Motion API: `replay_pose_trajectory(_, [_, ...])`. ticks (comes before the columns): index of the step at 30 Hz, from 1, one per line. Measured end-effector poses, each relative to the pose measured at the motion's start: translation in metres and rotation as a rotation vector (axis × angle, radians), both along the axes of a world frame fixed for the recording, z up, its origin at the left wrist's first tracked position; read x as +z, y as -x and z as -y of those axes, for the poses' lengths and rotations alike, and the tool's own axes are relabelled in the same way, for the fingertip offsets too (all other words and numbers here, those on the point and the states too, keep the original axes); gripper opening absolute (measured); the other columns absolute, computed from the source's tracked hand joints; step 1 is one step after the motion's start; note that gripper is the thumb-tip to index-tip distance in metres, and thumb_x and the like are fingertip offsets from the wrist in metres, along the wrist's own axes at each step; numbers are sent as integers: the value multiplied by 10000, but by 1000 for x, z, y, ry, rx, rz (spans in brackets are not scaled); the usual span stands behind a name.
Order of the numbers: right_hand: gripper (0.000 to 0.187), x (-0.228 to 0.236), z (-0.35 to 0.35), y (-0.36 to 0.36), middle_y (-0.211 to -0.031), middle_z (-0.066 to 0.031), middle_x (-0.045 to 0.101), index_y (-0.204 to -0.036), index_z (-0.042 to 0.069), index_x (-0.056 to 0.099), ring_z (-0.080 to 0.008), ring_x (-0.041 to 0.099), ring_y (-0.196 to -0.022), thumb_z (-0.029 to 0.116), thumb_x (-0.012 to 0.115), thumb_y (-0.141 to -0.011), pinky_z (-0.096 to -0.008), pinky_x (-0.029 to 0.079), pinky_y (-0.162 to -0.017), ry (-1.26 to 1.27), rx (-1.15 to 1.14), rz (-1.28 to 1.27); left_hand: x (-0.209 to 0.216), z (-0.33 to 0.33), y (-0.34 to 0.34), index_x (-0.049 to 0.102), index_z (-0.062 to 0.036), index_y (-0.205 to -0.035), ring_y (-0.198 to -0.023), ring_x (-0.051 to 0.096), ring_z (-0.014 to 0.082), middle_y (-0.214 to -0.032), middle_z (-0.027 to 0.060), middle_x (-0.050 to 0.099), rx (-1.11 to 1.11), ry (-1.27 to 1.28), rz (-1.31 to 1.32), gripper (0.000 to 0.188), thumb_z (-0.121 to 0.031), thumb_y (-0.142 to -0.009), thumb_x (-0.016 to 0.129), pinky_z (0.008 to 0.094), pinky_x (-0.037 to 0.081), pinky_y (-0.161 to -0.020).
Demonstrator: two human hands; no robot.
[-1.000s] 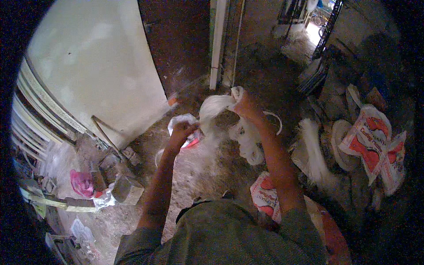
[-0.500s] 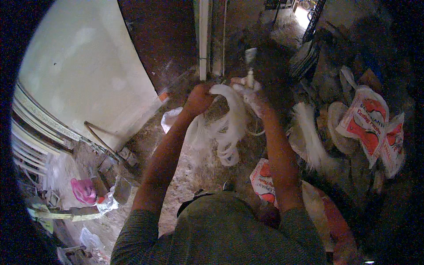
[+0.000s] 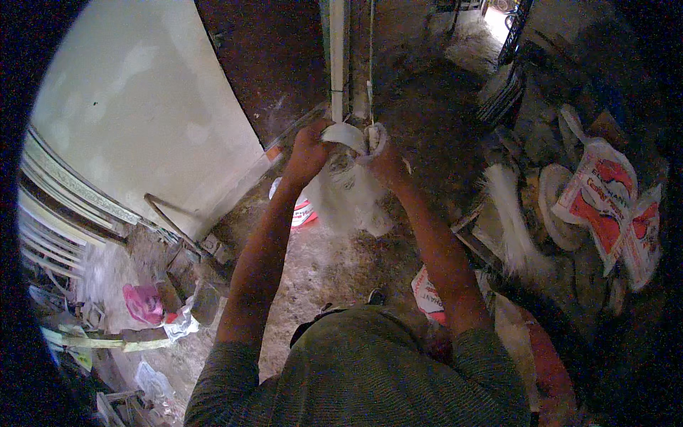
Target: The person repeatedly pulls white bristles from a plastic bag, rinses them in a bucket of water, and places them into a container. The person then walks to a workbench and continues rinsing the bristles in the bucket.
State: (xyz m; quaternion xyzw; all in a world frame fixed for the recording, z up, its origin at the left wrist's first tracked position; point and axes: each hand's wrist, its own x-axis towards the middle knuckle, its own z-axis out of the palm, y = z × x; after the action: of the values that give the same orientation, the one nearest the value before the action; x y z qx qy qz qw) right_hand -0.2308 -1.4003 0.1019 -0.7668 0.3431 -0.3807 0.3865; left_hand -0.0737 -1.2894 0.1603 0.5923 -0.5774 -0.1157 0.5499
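Note:
A hank of long white fibres [image 3: 343, 135] arches between my two hands, its loose strands hanging below toward the floor. My left hand [image 3: 309, 154] is closed around the left end of the arch. At the other end, my right hand [image 3: 382, 158] has its fingers curled on the fibres. Those fingers look coated in white. Both hands are close together in front of a pale upright post [image 3: 337, 64]. Below the strands, a red and white bag [image 3: 304, 213] lies on the floor.
Red and white printed bags [image 3: 601, 196] hang at the right, beside another bundle of white fibres [image 3: 509, 213]. A pale panel [image 3: 149, 107] leans at the left, near long stacked strips [image 3: 64, 206]. A pink bag [image 3: 144, 304] sits on the dusty floor at lower left.
My right hand has moved left and slightly down, closer to my left hand, and its fingers have curled in. The hanging loops have swung and the hank now spans both hands.

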Motion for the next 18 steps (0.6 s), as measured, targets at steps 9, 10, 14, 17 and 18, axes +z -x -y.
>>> replay_pose_trajectory(9, [411,6,12,-36,-950,-63,629,-1087,66,553,-187,610,-849,162,773,-753,-340,499,-804,152,-57,468,-25,-19,-32,604,-2,-1203,-995,628,280,-1108,188,663,140,3,144,445,-82,-776,699,382,488,-872])
replay_pose_trajectory(10, [380,10,11,-40,-944,-54,630,-1064,71,561,-177,610,-846,154,770,-758,-333,498,-795,149,-56,526,-26,-22,-36,601,-2,-1209,-1004,623,280,-1113,183,660,127,-46,56,444,-87,-784,695,382,485,-880])
replay_pose_trajectory(14, [315,24,-4,-41,-921,-31,635,-1002,81,575,-151,611,-842,129,769,-759,-303,501,-729,-19,-55,332,-26,-29,-44,600,3,-1215,-1021,610,261,-1114,149,659,130,-152,-237,406,-110,-832,672,380,473,-909])
replay_pose_trajectory(17, [299,25,-9,-44,-906,-30,639,-999,84,579,-140,614,-792,117,763,-766,-295,503,-668,-102,-16,292,-25,-30,-44,595,2,-1228,-1025,602,239,-1125,126,657,100,-61,-300,398,-139,-862,661,378,467,-921])
replay_pose_trajectory(18, [287,23,-10,-47,-901,-31,640,-995,84,580,-140,613,-770,117,756,-771,-296,503,-654,-150,15,347,-25,-30,-43,590,-1,-1237,-1026,601,232,-1132,121,656,97,-89,-337,408,-157,-868,666,376,465,-924])
